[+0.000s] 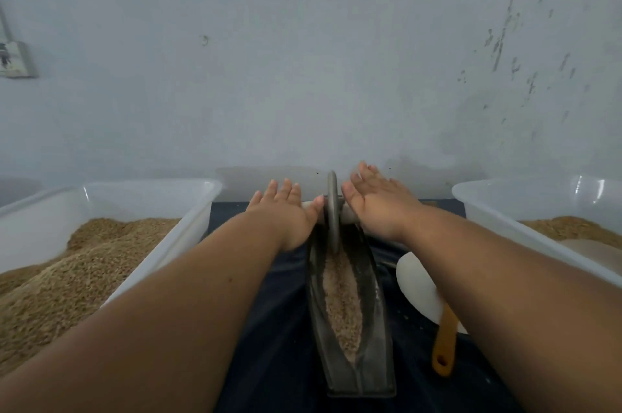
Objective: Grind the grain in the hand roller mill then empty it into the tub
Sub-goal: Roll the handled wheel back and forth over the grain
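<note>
Your left grip (286, 210) and right grip (377, 204) lay flat, fingers straight, on the axle (348, 215) beside the wheel (333, 210) at 12 o'clock. Grain (341, 305) filled the trough (370, 345). A tub (505, 192) sat at 3 o'clock.

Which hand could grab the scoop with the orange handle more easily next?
Probably the right hand. The scoop lies right by the right forearm, while the left hand sits across the mill trough from it. Both hands press open on the roller axle.
</note>
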`<action>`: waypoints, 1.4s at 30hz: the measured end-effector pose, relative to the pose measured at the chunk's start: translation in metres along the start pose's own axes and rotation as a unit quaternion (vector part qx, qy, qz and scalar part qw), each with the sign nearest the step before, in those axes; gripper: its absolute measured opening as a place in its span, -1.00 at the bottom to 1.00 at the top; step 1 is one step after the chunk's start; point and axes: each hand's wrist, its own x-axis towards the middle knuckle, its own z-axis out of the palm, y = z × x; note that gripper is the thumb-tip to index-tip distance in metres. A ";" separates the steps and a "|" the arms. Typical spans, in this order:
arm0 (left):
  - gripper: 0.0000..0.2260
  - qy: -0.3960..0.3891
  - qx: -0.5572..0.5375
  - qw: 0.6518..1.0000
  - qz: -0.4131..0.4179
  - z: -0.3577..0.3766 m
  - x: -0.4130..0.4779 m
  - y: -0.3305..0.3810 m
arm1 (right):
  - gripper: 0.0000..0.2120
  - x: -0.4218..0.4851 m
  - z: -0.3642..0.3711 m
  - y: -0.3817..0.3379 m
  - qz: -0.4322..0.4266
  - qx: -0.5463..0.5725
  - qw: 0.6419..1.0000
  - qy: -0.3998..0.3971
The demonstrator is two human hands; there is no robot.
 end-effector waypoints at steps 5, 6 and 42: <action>-0.37 -0.004 -0.029 0.999 0.027 0.011 -0.014 -0.013 | -0.27 -0.013 0.002 -0.006 -0.024 -0.026 0.999 0.005; -0.38 -0.004 -0.032 0.999 0.032 0.014 -0.023 -0.014 | -0.27 -0.021 0.001 -0.008 -0.030 -0.028 0.999 0.003; -0.35 0.044 0.102 0.991 0.069 0.008 -0.059 -0.004 | -0.24 -0.061 0.001 0.004 -0.051 0.039 0.997 -0.040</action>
